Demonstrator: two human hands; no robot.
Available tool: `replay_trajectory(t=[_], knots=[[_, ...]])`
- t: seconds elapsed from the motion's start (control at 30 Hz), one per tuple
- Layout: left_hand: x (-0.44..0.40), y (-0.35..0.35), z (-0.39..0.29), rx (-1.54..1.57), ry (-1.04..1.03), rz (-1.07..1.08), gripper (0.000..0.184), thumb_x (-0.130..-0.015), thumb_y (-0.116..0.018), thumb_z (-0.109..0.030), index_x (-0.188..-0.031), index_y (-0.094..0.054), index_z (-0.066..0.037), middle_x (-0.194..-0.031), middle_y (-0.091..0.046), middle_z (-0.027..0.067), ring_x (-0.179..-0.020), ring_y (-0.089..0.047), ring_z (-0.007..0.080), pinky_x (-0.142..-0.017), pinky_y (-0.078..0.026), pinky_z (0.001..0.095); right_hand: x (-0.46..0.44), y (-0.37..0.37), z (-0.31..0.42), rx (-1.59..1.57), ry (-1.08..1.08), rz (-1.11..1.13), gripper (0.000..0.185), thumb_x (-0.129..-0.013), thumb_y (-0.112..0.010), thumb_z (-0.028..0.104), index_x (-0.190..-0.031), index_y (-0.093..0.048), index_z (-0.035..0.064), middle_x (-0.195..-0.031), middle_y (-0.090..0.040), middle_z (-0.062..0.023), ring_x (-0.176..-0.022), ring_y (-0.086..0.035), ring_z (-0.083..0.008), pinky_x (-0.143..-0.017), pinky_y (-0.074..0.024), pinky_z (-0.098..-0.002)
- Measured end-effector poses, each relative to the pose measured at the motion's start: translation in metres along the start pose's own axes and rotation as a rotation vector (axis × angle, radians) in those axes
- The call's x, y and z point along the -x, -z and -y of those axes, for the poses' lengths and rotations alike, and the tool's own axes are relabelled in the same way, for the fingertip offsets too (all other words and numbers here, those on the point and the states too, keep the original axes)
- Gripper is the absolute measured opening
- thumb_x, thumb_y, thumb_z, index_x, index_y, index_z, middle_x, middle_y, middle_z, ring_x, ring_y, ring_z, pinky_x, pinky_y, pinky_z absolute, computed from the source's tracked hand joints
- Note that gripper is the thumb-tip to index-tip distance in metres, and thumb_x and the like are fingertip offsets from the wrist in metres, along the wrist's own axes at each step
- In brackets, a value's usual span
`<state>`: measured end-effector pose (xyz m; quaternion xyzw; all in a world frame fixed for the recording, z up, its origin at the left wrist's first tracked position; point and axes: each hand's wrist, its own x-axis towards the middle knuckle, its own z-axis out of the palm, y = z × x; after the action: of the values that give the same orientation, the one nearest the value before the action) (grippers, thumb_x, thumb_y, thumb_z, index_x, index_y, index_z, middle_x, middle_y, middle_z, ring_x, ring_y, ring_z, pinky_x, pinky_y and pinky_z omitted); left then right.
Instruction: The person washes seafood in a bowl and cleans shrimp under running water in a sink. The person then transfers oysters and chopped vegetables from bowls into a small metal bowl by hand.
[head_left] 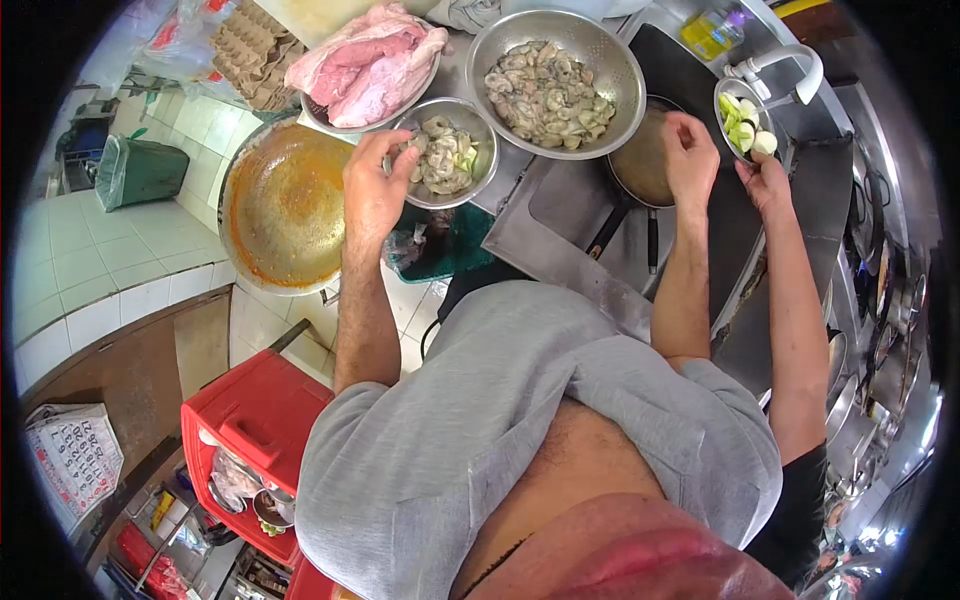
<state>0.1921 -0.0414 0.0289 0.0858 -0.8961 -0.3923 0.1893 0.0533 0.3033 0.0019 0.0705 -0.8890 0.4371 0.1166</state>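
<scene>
My left hand is beside the left rim of a small metal bowl, thumb and forefinger curved with a gap between them. Greyish shellfish pieces and some pale green pieces lie in that bowl. Above the dark pan, my right hand is raised with its fingertips pressed together; anything between them is too small to tell. A large perforated metal bowl of similar shellfish stands between my hands, farther back.
Another person's hand touches a small bowl of green and white pieces under the white faucet. Raw pink meat fills a bowl at back left. Nearby are a wide stained pan, egg trays and a red container.
</scene>
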Motion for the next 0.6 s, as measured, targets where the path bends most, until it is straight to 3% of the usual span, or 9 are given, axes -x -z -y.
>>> replay_trajectory(t=[0.13, 0.23, 0.3, 0.33, 0.4, 0.5, 0.6], knots=[[-0.025, -0.013, -0.027, 0.086, -0.124, 0.042, 0.017, -0.075, -0.063, -0.009, -0.091, -0.062, -0.003, -0.084, -0.060, 0.0101, -0.077, -0.057, 0.0199, -0.070, -0.044, 0.0287, -0.002, -0.020, 0.085, 0.041, 0.279, 0.319, 0.017, -0.072, -0.055, 0.008, -0.086, -0.061, 0.0017, -0.083, -0.062, -0.0130, -0.077, -0.060, -0.0250, -0.067, -0.0472, -0.0336], [-0.051, -0.037, -0.048, 0.059, -0.289, 0.194, 0.016, -0.076, -0.061, -0.011, -0.090, -0.062, -0.005, -0.085, -0.061, 0.0100, -0.078, -0.058, 0.0223, -0.069, -0.043, 0.0326, -0.014, -0.054, 0.087, 0.497, 0.369, 0.631, 0.017, -0.070, -0.055, 0.010, -0.083, -0.061, 0.0011, -0.080, -0.062, -0.0166, -0.079, -0.060, -0.0309, -0.066, -0.0480, -0.0389], [-0.063, -0.053, -0.058, -0.306, -0.411, 0.388, 0.017, -0.072, -0.061, -0.012, -0.088, -0.063, -0.007, -0.085, -0.062, 0.0092, -0.082, -0.058, 0.0239, -0.074, -0.038, 0.0383, -0.021, -0.074, 0.066, 0.700, 0.391, 0.722, 0.017, -0.068, -0.056, 0.009, -0.082, -0.061, 0.0011, -0.080, -0.061, -0.0182, -0.079, -0.060, -0.0315, -0.066, -0.0482, -0.0404], [-0.068, -0.063, -0.062, -0.303, -0.412, 0.384, 0.017, -0.072, -0.061, -0.012, -0.088, -0.063, -0.007, -0.085, -0.062, 0.0092, -0.082, -0.058, 0.0239, -0.074, -0.038, 0.0383, -0.025, -0.086, 0.047, 0.663, 0.406, 0.786, 0.017, -0.067, -0.056, 0.009, -0.082, -0.061, 0.0009, -0.080, -0.061, -0.0187, -0.079, -0.060, -0.0323, -0.065, -0.0484, -0.0410], [-0.078, -0.078, -0.065, -0.640, -0.389, 0.695, 0.019, -0.068, -0.062, -0.012, -0.087, -0.064, -0.010, -0.085, -0.062, 0.0076, -0.085, -0.058, 0.0232, -0.079, -0.031, 0.0415, -0.023, -0.085, 0.054, 0.627, 0.417, 0.849, 0.018, -0.067, -0.057, 0.009, -0.082, -0.061, 0.0008, -0.080, -0.061, -0.0192, -0.078, -0.060, -0.0330, -0.064, -0.0486, -0.0415], [-0.084, -0.098, -0.051, -0.632, -0.581, 0.583, 0.013, -0.069, -0.053, -0.008, -0.075, -0.064, -0.009, -0.071, -0.062, 0.0089, -0.074, -0.060, 0.0244, -0.074, -0.029, 0.0460, -0.020, -0.083, 0.066, 0.710, 0.436, 0.727, 0.019, -0.067, -0.058, 0.009, -0.084, -0.061, 0.0005, -0.082, -0.061, -0.0184, -0.078, -0.060, -0.0337, -0.064, -0.0487, -0.0413], [-0.088, -0.111, -0.047, -0.647, -0.563, 0.636, 0.012, -0.068, -0.055, -0.009, -0.075, -0.064, -0.008, -0.074, -0.063, 0.0102, -0.076, -0.061, 0.0242, -0.074, -0.032, 0.0447, -0.025, -0.087, 0.055, 0.686, 0.424, 0.719, 0.019, -0.068, -0.058, 0.009, -0.086, -0.061, 0.0028, -0.083, -0.060, -0.0181, -0.079, -0.060, -0.0336, -0.066, -0.0484, -0.0416]])
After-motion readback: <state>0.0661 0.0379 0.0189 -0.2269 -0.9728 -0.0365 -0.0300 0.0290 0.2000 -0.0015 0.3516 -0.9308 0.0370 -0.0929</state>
